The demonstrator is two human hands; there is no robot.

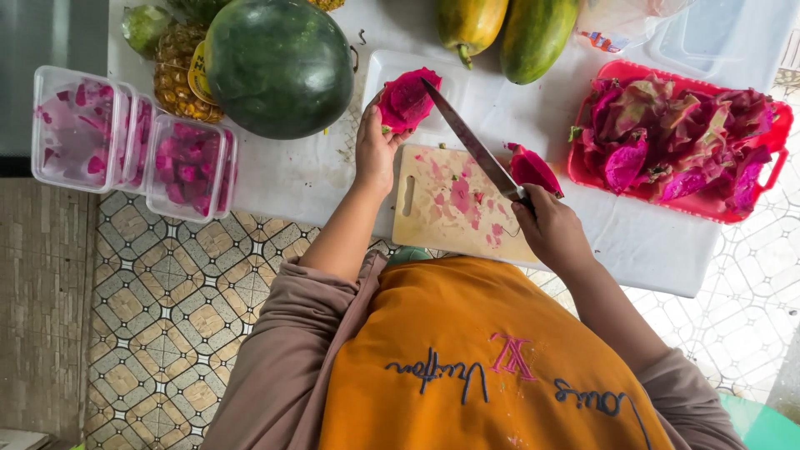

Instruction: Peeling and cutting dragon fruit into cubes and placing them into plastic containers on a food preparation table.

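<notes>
White bench [300, 179] — carries all items below. Watermelon [279, 67] and pineapple [177, 71] at its far left corner; two papayas [500, 29] at the far edge. Red basket [779, 133] of pink peelings toward the right edge. Clear tubs [133, 137] of cut pink fruit overhang the left edge. Wooden cutting board [433, 208] at the near edge, stained pink. Knife [475, 146] — long axis diagonal, tip pointing to the far left, blade against the dragon fruit half [407, 100]. Left hand [377, 150] grasps that half from below, raised above the board's far left corner. Right hand [552, 229] clenched around the knife handle at the board's right end, a second fruit piece [535, 169] just beyond it.
</notes>
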